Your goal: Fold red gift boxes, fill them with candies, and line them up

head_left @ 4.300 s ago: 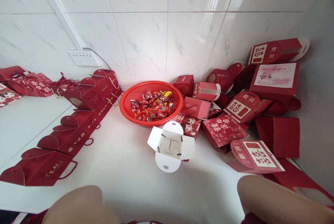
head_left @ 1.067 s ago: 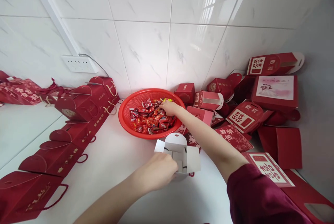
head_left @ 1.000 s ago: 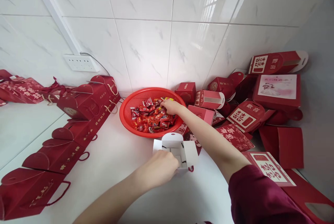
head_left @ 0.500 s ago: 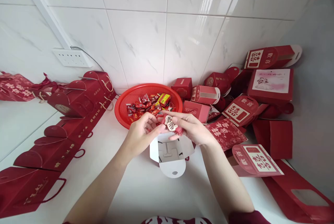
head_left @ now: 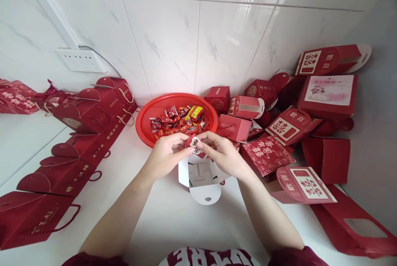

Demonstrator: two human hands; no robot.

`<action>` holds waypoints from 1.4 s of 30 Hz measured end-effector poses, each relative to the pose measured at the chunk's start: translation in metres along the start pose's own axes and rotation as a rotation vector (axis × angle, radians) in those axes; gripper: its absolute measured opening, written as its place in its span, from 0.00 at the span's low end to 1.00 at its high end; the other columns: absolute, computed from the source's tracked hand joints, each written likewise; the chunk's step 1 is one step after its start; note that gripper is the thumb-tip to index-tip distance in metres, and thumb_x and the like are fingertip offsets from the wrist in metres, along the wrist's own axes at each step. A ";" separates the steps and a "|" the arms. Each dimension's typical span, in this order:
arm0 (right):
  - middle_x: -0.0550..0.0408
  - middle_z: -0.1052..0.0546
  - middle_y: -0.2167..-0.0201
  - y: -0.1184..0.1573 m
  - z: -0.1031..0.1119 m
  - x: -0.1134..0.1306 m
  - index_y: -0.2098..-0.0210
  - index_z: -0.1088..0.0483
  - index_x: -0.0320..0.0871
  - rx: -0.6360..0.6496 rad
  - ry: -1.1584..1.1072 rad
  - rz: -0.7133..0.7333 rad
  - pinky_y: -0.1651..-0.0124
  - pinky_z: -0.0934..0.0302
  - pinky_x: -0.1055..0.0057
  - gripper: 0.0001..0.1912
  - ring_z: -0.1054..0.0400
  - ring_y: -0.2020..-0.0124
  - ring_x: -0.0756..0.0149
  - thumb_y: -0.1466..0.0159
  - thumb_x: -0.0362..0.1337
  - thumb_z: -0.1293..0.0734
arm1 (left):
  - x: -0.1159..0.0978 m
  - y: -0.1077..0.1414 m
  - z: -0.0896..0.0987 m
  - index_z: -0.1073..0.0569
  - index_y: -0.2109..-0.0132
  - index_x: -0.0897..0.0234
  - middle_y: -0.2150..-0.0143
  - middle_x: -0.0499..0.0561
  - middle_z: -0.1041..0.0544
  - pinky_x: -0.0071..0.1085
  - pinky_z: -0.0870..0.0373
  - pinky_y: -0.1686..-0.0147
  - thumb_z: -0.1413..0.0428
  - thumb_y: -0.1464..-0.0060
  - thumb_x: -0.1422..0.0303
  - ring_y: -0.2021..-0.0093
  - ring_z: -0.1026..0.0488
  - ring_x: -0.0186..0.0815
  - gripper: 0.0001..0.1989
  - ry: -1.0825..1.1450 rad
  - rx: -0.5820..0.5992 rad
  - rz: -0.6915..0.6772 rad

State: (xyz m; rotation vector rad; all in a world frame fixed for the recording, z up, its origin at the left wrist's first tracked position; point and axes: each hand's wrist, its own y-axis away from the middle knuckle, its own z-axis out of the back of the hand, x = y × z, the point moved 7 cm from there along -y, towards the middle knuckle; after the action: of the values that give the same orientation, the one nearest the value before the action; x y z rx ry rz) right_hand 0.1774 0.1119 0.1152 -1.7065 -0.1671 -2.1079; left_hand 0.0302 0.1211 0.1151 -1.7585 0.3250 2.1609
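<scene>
My left hand (head_left: 168,152) and my right hand (head_left: 222,153) are close together, thumbs and fingers pinching a small red-wrapped candy (head_left: 196,144) with a cream label and dark characters. Fingers cover part of its wrapper. Just below, an open gift box (head_left: 205,195) shows its white inside, with a rounded flap folded out toward me; nothing shows in the visible part of its bottom. Behind my hands stands a red plastic basket (head_left: 140,127) with many wrapped candies (head_left: 173,122) in red and a few in yellow.
Along the left runs a row of closed red gift boxes (head_left: 82,154) with cord handles. On the right lies a heap of assorted red boxes (head_left: 287,127), some stacked against the wall. A white socket strip (head_left: 81,60) is fixed to the tiled wall (head_left: 167,42).
My hands have drawn closer together around the candy, which has shifted slightly left and up and been turned. The right hand's fingers are more curled. The view has tilted slightly downward.
</scene>
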 end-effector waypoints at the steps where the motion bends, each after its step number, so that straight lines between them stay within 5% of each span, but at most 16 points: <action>1: 0.54 0.21 0.62 -0.001 0.001 -0.001 0.55 0.27 0.44 0.003 0.019 0.002 0.60 0.31 0.70 0.14 0.25 0.64 0.67 0.30 0.47 0.36 | -0.001 0.000 0.001 0.24 0.55 0.63 0.60 0.50 0.20 0.33 0.24 0.57 0.39 0.42 0.65 0.60 0.22 0.36 0.10 -0.031 0.001 -0.014; 11: 0.52 0.21 0.66 0.000 0.002 -0.012 0.61 0.25 0.40 0.163 -0.233 -0.007 0.56 0.32 0.65 0.13 0.27 0.63 0.64 0.37 0.44 0.28 | -0.013 0.003 -0.002 0.23 0.58 0.61 0.62 0.47 0.20 0.28 0.28 0.62 0.40 0.42 0.67 0.63 0.24 0.32 0.05 -0.165 0.085 -0.109; 20: 0.58 0.24 0.67 0.005 0.015 0.006 0.59 0.30 0.43 0.078 0.228 0.044 0.65 0.38 0.72 0.05 0.33 0.69 0.69 0.35 0.35 0.33 | -0.017 0.006 -0.003 0.27 0.51 0.56 0.56 0.46 0.23 0.30 0.29 0.61 0.41 0.41 0.60 0.58 0.26 0.35 0.12 -0.428 0.028 -0.082; 24: 0.56 0.23 0.63 0.013 0.015 0.010 0.56 0.28 0.44 0.176 0.465 0.077 0.59 0.37 0.69 0.07 0.30 0.64 0.66 0.34 0.33 0.34 | -0.012 0.013 -0.009 0.28 0.49 0.55 0.48 0.49 0.27 0.36 0.30 0.54 0.38 0.46 0.56 0.50 0.28 0.42 0.19 -0.736 0.192 -0.073; 29: 0.46 0.21 0.63 0.018 -0.022 -0.029 0.61 0.25 0.40 0.393 0.790 -0.074 0.58 0.36 0.64 0.10 0.27 0.60 0.56 0.37 0.25 0.37 | 0.004 0.023 -0.030 0.35 0.38 0.52 0.35 0.52 0.35 0.41 0.37 0.41 0.34 0.53 0.55 0.36 0.37 0.50 0.36 -0.823 0.433 -0.061; 34: 0.46 0.21 0.68 0.007 -0.060 -0.074 0.62 0.24 0.38 0.447 0.800 -0.174 0.66 0.34 0.67 0.15 0.26 0.69 0.58 0.45 0.18 0.34 | 0.021 0.024 -0.040 0.36 0.37 0.57 0.38 0.55 0.31 0.40 0.35 0.43 0.34 0.53 0.59 0.37 0.36 0.51 0.37 -0.830 0.473 0.019; 42: 0.47 0.22 0.70 0.002 -0.059 -0.095 0.62 0.24 0.39 0.389 0.648 -0.160 0.63 0.33 0.64 0.11 0.27 0.70 0.58 0.43 0.22 0.30 | 0.028 0.019 -0.035 0.37 0.35 0.53 0.37 0.53 0.31 0.41 0.36 0.43 0.36 0.50 0.58 0.37 0.35 0.51 0.36 -0.809 0.453 0.000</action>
State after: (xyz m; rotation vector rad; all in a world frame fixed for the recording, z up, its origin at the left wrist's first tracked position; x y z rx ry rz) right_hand 0.1402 0.1124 0.0103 -0.7660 -0.4871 -2.4282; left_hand 0.0490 0.0932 0.0798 -0.5754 0.5302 2.3429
